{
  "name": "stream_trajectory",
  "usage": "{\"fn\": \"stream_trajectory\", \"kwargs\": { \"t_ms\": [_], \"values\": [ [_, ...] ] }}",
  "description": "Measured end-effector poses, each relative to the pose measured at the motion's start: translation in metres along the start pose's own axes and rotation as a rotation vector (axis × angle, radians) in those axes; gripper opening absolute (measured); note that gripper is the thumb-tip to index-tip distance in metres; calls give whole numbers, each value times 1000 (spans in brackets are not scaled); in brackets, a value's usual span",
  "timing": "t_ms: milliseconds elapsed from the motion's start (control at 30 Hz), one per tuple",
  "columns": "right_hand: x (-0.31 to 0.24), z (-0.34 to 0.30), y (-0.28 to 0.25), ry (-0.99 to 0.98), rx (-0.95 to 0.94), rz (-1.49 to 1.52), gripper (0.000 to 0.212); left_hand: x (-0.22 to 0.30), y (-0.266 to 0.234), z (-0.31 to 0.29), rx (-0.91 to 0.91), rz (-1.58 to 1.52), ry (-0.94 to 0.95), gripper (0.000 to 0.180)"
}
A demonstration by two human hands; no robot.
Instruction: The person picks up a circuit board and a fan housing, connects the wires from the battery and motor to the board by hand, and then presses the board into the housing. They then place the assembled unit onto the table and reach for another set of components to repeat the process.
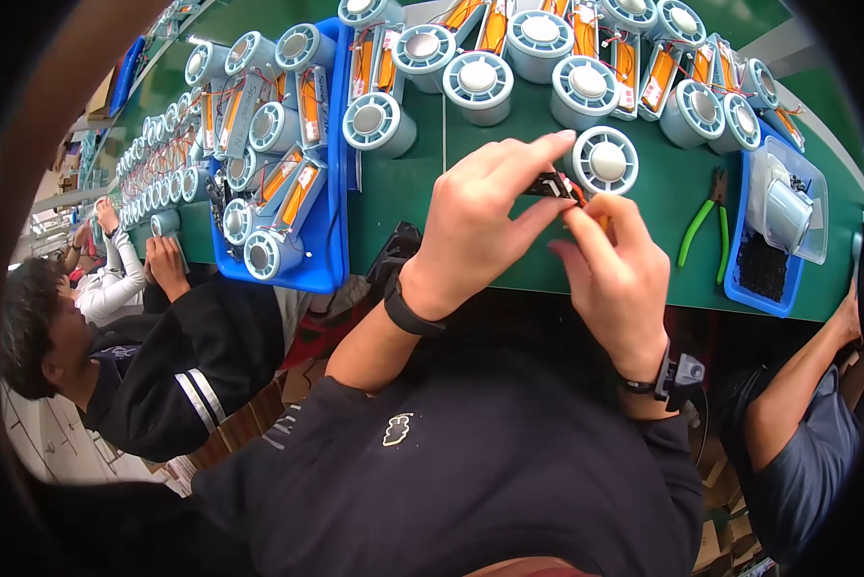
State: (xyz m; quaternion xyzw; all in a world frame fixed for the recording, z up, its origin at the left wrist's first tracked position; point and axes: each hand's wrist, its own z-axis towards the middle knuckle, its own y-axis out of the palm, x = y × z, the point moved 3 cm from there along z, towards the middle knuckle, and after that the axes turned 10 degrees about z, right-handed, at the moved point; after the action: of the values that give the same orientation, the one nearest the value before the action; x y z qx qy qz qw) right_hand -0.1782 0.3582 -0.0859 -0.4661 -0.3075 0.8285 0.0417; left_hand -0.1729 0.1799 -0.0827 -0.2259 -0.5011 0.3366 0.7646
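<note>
My left hand [480, 221] is closed on a small black part [546, 185] with pale marks, held between thumb and fingers in front of my chest. Thin red wires [576, 191] run from that part to the fingertips of my right hand [624, 279], which pinch them. Just beyond both hands stands a pale blue fan head [607, 162] with a round white centre. A bit of orange shows between my right fingers; the rest of it is hidden by the hand.
Several pale blue fans [538, 43] with orange batteries line the green table [509, 250]. A blue tray [331, 260] of fans stands left. Green-handled cutters [706, 226] and a blue box [778, 298] of small black pieces lie right. People sit on both sides.
</note>
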Motion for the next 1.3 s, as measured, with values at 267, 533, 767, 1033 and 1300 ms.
{"fn": "stream_trajectory", "kwargs": {
  "t_ms": [267,533,767,1033,1300],
  "values": [
    [38,-14,0,351,183,676,22,-2,-6,-3,-134,-3,203,44],
    [37,-4,-11,274,54,667,17,12,3,-6,-333,-54,58,41],
    [34,-2,-13,350,26,680,18,18,-1,0,-334,-297,-18,33],
    [35,-5,-9,171,-32,540,20,2,12,-9,-239,-371,-51,34],
    [17,-5,-4,101,101,337,18,5,15,-15,-139,-314,30,28]
  ]
}}
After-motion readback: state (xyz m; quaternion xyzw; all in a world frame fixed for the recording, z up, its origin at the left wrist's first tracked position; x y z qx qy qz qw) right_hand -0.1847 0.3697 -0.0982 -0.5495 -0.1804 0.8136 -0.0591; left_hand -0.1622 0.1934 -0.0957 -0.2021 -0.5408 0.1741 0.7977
